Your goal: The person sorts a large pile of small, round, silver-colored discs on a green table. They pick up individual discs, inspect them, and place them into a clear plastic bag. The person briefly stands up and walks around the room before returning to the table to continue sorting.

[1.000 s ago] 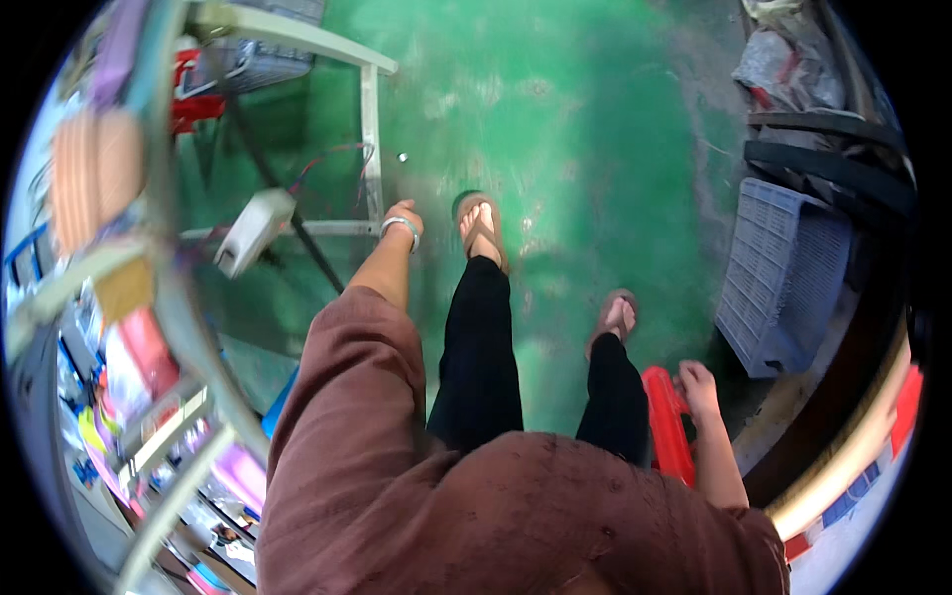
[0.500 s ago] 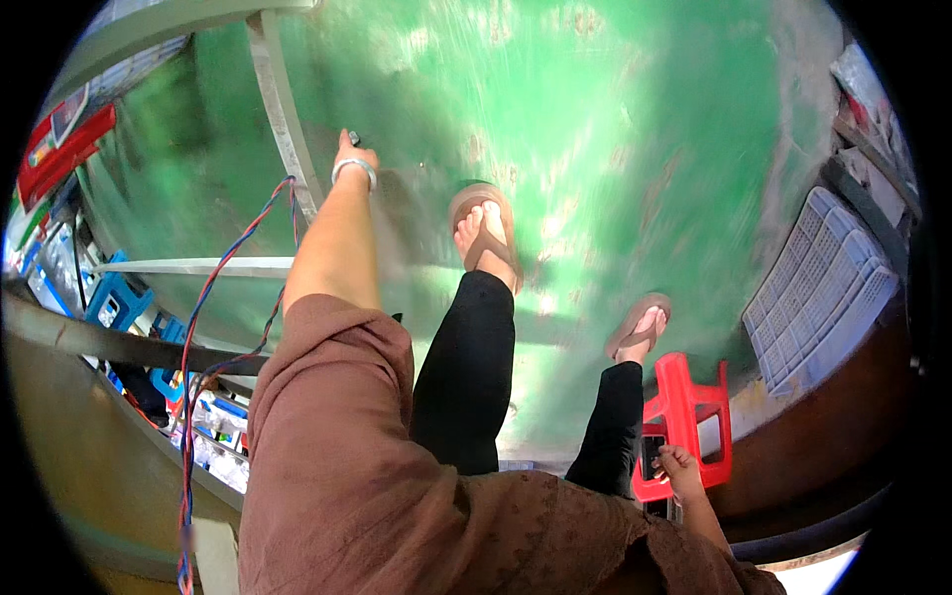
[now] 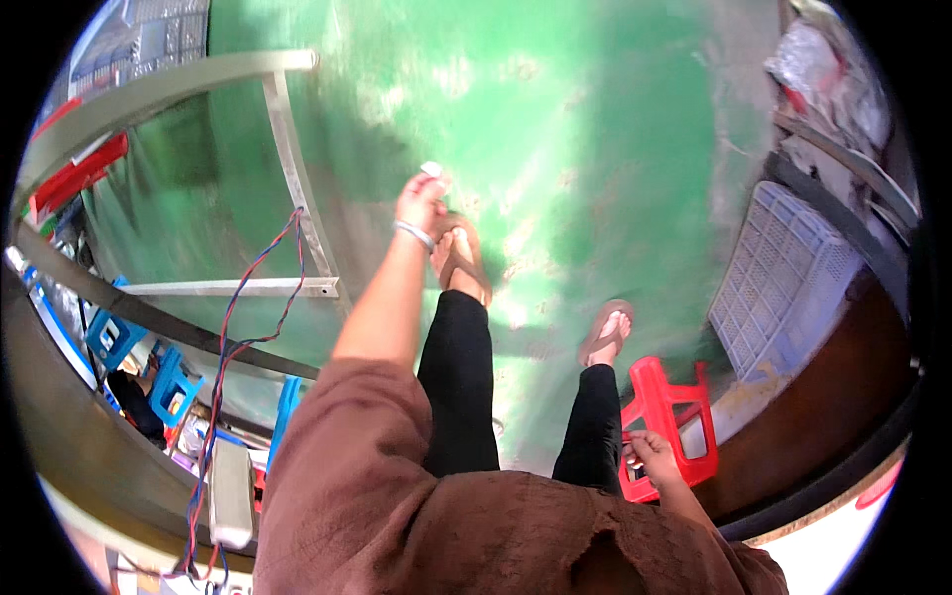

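My left hand [image 3: 420,204], a bracelet at its wrist, reaches out over the green floor [image 3: 555,119], above one sandal [image 3: 464,260]. Its fingers are closed on a small pale object [image 3: 430,170], too blurred to name. Low on the right, my right hand [image 3: 651,459] is beside my leg, over a red plastic stool [image 3: 659,397]. The thumb and fingers there are pinched together. What they hold, if anything, I cannot make out.
A metal frame [image 3: 288,149] with red and blue wires [image 3: 226,342] stands on the left. Blue stools [image 3: 177,387] and a white box [image 3: 231,496] are beyond its lower bar. To the right stands a pale plastic crate [image 3: 778,283] by a brown panel [image 3: 823,367].
My left hand has moved right and slightly nearer, away from the metal frame. A dark phone-like thing beside my right hand no longer shows. The whole view has shifted.
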A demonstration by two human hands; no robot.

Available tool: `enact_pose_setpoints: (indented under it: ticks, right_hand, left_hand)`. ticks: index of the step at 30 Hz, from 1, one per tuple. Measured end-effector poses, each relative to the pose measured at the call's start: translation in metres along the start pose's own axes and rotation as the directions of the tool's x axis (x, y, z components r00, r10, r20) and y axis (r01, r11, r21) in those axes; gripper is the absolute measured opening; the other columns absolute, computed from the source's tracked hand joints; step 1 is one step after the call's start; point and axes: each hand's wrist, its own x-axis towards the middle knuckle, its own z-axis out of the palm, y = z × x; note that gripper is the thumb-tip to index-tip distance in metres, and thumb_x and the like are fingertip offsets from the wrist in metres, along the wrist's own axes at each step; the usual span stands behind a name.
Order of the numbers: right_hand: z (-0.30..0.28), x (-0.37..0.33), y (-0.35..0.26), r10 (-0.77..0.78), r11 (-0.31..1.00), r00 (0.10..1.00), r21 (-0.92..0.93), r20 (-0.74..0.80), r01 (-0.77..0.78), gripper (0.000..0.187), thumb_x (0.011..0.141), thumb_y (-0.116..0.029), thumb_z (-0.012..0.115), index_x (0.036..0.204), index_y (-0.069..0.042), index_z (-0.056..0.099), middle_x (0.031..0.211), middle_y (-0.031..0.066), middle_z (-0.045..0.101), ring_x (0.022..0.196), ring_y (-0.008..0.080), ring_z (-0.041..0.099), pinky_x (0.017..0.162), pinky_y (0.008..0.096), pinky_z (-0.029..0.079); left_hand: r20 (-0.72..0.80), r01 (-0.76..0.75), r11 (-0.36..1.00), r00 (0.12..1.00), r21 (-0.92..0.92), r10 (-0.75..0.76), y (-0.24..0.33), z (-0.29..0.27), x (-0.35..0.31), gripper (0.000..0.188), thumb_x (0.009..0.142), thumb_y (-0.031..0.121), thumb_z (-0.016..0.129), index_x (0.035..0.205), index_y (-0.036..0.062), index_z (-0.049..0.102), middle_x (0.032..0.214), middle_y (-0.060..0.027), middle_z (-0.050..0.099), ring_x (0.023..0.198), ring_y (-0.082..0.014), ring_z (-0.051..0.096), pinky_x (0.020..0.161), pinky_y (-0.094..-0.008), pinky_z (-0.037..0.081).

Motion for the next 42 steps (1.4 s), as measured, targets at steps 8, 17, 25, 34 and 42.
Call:
enact_pose_setpoints:
  ticks: [8, 17, 25, 34, 42]
  right_hand:
    - [-0.037, -0.05, -0.026, -0.215, 0.968, 0.972, -0.11, 0.09, 0.224, 0.02, 0.083, -0.015, 0.049, 0.098, -0.002, 0.054, 0.073, 0.0033, 0.058, 0.058, 0.0093, 0.052, 0.053, 0.0231, 0.043]
    - [-0.03, -0.307, -0.256, -0.982, -0.043, -0.046, 0.023, 0.184, 0.999, 0.021, 0.083, -0.005, 0.048, 0.103, 0.0, 0.052, 0.086, 0.0047, 0.056, 0.078, 0.0108, 0.053, 0.071, 0.0238, 0.043]
    - [0.018, -0.473, -0.386, -0.8, -0.031, -0.314, 0.487, 0.512, 0.873, 0.034, 0.08, 0.003, 0.048, 0.114, 0.001, 0.047, 0.104, 0.0021, 0.051, 0.08, 0.0084, 0.047, 0.075, 0.0244, 0.042]
    - [0.085, -0.558, -0.524, -0.866, 0.046, -0.194, 0.46, 0.46, 0.887, 0.03, 0.082, 0.0, 0.049, 0.112, 0.002, 0.048, 0.099, 0.0061, 0.056, 0.088, 0.0124, 0.054, 0.078, 0.0264, 0.044]
    - [0.146, -0.627, -0.645, -0.829, -0.041, -0.313, 0.508, 0.464, 0.861, 0.023, 0.082, -0.002, 0.05, 0.105, 0.001, 0.052, 0.092, 0.0036, 0.058, 0.078, 0.009, 0.053, 0.068, 0.0226, 0.043]
  left_hand:
    - [0.416, -0.454, 0.882, 0.783, -0.127, 0.463, 0.15, 0.175, -0.291, 0.022, 0.079, 0.003, 0.054, 0.101, -0.0009, 0.054, 0.089, -0.007, 0.061, 0.051, -0.0039, 0.046, 0.043, -0.0174, 0.036]
    - [0.543, -0.605, 0.725, 0.507, -0.33, 0.67, 0.272, 0.212, -0.545, 0.024, 0.081, 0.004, 0.052, 0.104, 0.0002, 0.053, 0.088, -0.0112, 0.062, 0.046, -0.005, 0.044, 0.042, -0.0174, 0.036]
    - [0.535, -0.397, 0.72, 0.486, -0.57, 0.691, 0.404, 0.221, -0.565, 0.017, 0.084, 0.008, 0.05, 0.1, 0.0013, 0.055, 0.076, -0.0066, 0.06, 0.045, -0.0073, 0.044, 0.042, -0.0175, 0.035]
    - [0.691, -0.152, 0.826, 0.479, -0.543, 0.542, 0.57, 0.219, -0.517, 0.016, 0.088, 0.019, 0.045, 0.094, 0.0059, 0.052, 0.068, -0.0002, 0.052, 0.046, -0.0082, 0.04, 0.041, -0.0184, 0.029]
    - [0.636, -0.28, 0.75, 0.401, -0.6, 0.659, 0.71, 0.211, -0.489, 0.016, 0.089, 0.019, 0.045, 0.09, 0.0058, 0.054, 0.064, 0.0001, 0.049, 0.046, -0.0077, 0.04, 0.041, -0.0179, 0.028]
